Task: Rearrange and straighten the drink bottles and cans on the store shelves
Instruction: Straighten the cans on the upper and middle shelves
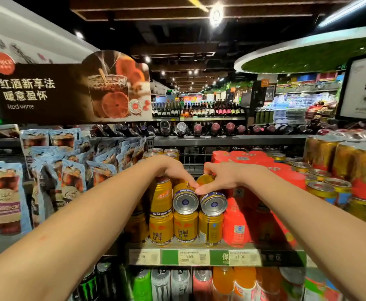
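While both arms are reaching forward over the shelf, the left hand (173,170) is curling its fingers down over a tipped gold Red Bull can (185,197), and the right hand (219,175) is curling over a second tipped can (213,202) just beside it. The two thumbs are nearly meeting between the cans. Both tipped cans are lying on their sides with their silver round ends facing the camera, resting on a front row of upright gold cans (185,230). To the left of the first tipped can, a taller gold can (160,198) is standing upright on that same row, and more gold cans (163,151) are showing behind the left wrist.

The cans are sitting on a store shelf whose front rail (199,257) is carrying price tags reading 5.59 and 3.90. Red shrink-wrapped packs (249,161) are filling the space just right of the cans, touching the upright row. Blue snack pouches (69,172) are hanging at the left. Below the rail, mixed drink cans (171,283) are standing close together. Beyond the shelf, wine bottles (199,109) are lining the aisle under a brown red-wine sign (47,94). A wire grid gap behind the hands is staying open between cans and packs.
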